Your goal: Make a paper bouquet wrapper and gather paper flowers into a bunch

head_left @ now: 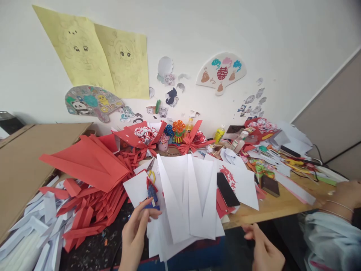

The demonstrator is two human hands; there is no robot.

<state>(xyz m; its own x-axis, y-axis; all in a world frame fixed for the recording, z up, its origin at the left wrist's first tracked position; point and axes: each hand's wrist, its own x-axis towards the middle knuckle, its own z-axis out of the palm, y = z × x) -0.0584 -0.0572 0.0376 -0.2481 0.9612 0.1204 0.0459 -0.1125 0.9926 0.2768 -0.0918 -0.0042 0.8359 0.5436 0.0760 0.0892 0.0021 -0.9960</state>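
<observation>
My left hand [137,229] is beside a blue stapler [152,192], its fingers apart and partly bent over the stapler's near end. Whether they touch the stapler I cannot tell. In front of me a folded white paper sheet [177,203] with long creased flaps lies on other white sheets [160,241]. My right hand [265,248] hovers right of the papers, off the table's front edge, fingers curled in with nothing visible in them. Behind the stapler are yellow-handled scissors [152,175], partly covered by paper.
Folded red paper [90,162] and heaps of red strips [96,210] and white strips [42,222] lie to the left. A black phone [228,190] rests right of the white paper. Paper flower bouquets [146,135] stand along the wall. Another person's arm [329,222] is at far right.
</observation>
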